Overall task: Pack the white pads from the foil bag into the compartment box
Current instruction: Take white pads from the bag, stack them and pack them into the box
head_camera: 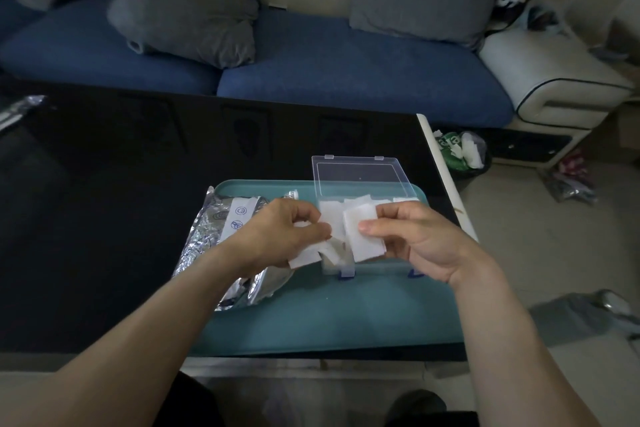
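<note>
Our left hand pinches white pads, our right hand pinches another pad, fingers curled, above the open compartment box.

Crinkled shiny foil bag; clear plastic box

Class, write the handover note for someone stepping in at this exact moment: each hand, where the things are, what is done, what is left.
Left hand: pinching white pads over the box's left end.
Right hand: pinching one white pad above the compartment box.
Box sits open on the teal tray, lid tipped back; some pads already inside.
Foil bag lies on the tray's left.
Left: place the held pads; bag contents unseen.
</note>
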The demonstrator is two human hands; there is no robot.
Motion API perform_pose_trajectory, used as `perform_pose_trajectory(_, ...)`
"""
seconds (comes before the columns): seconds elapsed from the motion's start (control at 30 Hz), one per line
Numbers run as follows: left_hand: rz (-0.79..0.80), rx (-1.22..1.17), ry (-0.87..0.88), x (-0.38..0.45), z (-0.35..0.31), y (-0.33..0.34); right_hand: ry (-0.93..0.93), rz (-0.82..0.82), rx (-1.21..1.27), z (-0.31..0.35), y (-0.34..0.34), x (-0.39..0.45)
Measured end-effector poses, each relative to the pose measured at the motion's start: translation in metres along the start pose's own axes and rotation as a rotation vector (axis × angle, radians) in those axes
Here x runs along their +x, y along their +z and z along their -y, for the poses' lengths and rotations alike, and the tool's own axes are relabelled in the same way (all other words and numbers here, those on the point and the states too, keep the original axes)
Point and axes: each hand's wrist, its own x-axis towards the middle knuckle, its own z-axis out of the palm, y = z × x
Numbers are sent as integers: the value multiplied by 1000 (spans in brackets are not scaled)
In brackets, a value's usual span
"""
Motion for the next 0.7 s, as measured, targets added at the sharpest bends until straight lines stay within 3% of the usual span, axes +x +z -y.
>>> perform_pose_trajectory(0.17,42,286,181,0,5,-4,38,-58,-249,-4,1,1)
perform_pose_trajectory(0.33,136,453,214,-4,3,-5,71,-48,-400,-4,4,1)
perform_pose_trajectory(0.53,117,389,209,-4,2,-4,47,-102,-372,-5,10,1)
perform_pose_trajectory(0.7,-136,127,171,1,3,-1,-116,-342,-97,3,7,2)
